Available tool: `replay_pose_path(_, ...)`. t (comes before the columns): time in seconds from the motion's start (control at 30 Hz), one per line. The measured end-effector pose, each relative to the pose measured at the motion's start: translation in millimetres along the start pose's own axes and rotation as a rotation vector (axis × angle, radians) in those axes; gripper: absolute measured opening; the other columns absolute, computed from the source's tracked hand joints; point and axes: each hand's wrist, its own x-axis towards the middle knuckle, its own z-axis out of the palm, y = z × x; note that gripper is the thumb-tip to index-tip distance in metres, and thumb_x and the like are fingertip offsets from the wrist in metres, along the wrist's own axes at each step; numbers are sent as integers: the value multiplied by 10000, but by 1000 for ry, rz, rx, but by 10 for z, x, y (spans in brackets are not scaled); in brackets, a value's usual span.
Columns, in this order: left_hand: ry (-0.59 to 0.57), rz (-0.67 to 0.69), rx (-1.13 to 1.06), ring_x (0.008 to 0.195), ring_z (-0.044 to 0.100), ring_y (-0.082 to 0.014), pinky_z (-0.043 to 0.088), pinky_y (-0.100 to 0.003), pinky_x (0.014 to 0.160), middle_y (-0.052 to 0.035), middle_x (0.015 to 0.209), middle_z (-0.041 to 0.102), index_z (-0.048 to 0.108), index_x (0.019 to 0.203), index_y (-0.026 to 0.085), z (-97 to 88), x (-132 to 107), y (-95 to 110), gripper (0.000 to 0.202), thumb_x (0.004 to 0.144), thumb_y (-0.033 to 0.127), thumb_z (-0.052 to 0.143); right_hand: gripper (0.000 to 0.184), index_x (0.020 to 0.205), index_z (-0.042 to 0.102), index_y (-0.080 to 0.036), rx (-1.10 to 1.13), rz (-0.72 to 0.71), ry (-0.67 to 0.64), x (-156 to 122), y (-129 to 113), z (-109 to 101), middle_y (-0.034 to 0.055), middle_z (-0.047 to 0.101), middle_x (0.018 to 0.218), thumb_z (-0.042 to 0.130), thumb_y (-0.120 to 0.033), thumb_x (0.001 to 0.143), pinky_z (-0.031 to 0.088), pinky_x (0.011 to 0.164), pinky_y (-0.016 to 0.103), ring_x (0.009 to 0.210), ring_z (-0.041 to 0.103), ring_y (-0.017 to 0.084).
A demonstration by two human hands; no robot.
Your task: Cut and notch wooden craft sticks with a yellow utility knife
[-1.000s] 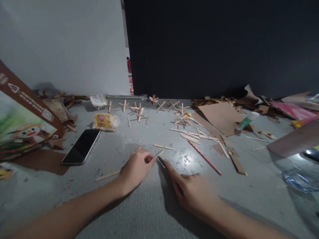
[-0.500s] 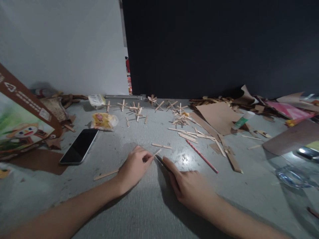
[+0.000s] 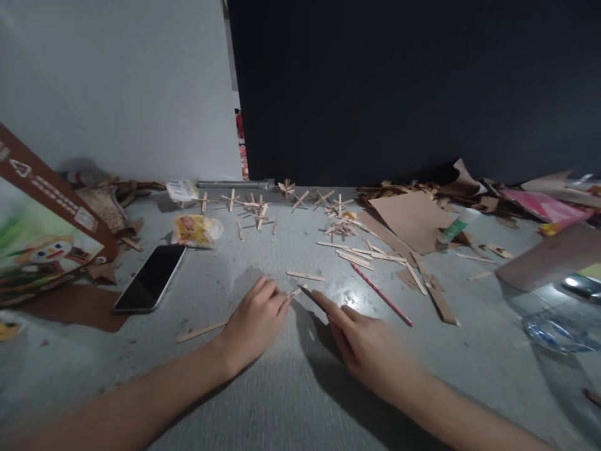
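In the head view my left hand (image 3: pixel 258 313) is closed at the centre of the table, pinching a short wooden craft stick (image 3: pixel 299 290) whose free end points up and right. My right hand (image 3: pixel 364 341) grips a slim dark knife (image 3: pixel 313 298), index finger stretched along it. The knife's tip is close to the stick's end; whether they touch I cannot tell. Just beyond lies another craft stick (image 3: pixel 305 275). A longer stick (image 3: pixel 203 331) rests beside my left wrist. A small pale sliver (image 3: pixel 311 336) lies below the knife.
Crossed stick pieces (image 3: pixel 260 213) and a pile of craft sticks (image 3: pixel 357 255) lie farther back. A red striped straw (image 3: pixel 381 294) is right of my right hand. Left are a phone (image 3: pixel 150 279), a yellow packet (image 3: pixel 196 230) and a printed box (image 3: pixel 47 232). Cardboard (image 3: pixel 413 219) and a glue stick (image 3: pixel 460 225) are at right.
My right hand has shifted slightly right, with the knife at a flatter angle. The fingers of my left hand have turned down over the stick. A pale sliver now shows on the table below the knife.
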Motion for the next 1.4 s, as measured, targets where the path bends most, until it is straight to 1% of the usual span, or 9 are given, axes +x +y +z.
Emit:
replay_pose_path(0.17,-111,64,53,957,646,-252,558,-363,803,-78,957,673,730,974,177,-78,-36,21,273,1017,27,505,670,1645,339,-218,27,-12,-26,-34,30,13,84,737,977,381,-76,991,420,567,271,629,695,174)
replay_pose_path(0.37,-165,138,141,913,679,-253,573,-358,771,-74,926,693,722,988,145,-100,-32,109,153,1052,203,595,762,1686,271,-257,-58,-39,-34,-146,65,79,43,709,894,412,-76,959,336,502,263,489,616,135)
replay_pose_path(0.43,-153,149,123,884,687,-241,577,-348,760,-69,908,697,721,1029,138,-77,-43,130,173,1068,205,567,712,1676,299,-242,-72,-72,-14,-184,93,111,35,704,866,408,-100,987,326,492,266,474,607,133)
replay_pose_path(0.63,-85,119,49,833,690,-220,593,-338,739,-54,875,677,702,1119,124,-6,-97,119,231,1062,84,481,550,1623,409,-214,-111,-157,90,-213,165,170,8,672,783,382,-157,1076,325,477,257,444,559,116)
replay_pose_path(0.73,-118,104,57,835,691,-230,595,-353,741,-56,872,673,699,1043,134,-7,-101,106,228,1040,57,484,489,1582,465,-178,-52,-138,114,-184,154,132,33,679,816,369,-181,1102,399,520,244,527,609,129)
replay_pose_path(0.83,-129,96,64,836,692,-235,586,-356,743,-59,864,674,677,945,146,-18,-89,100,233,1022,42,483,491,1565,484,-174,3,-131,138,-157,147,92,60,682,882,321,-164,1102,444,552,238,585,636,135)
replay_pose_path(1.0,-49,20,39,747,680,-216,556,-335,689,-37,788,647,623,847,157,8,-58,72,197,990,54,536,505,1572,471,-181,28,-101,113,-149,168,103,62,678,902,321,-157,1091,441,530,244,553,631,134)
replay_pose_path(1.2,-31,-12,-15,747,682,-199,543,-313,692,-29,790,654,617,840,169,50,-56,27,188,988,71,555,497,1599,417,-209,13,-63,97,-137,190,129,67,685,956,315,-196,1113,465,534,266,575,672,159)
replay_pose_path(1.4,-42,36,-29,759,691,-208,558,-326,704,-31,791,676,662,855,152,5,-33,39,181,1008,90,587,460,1538,516,-199,17,-99,83,-114,176,126,81,686,986,294,-265,1142,477,547,268,595,686,154)
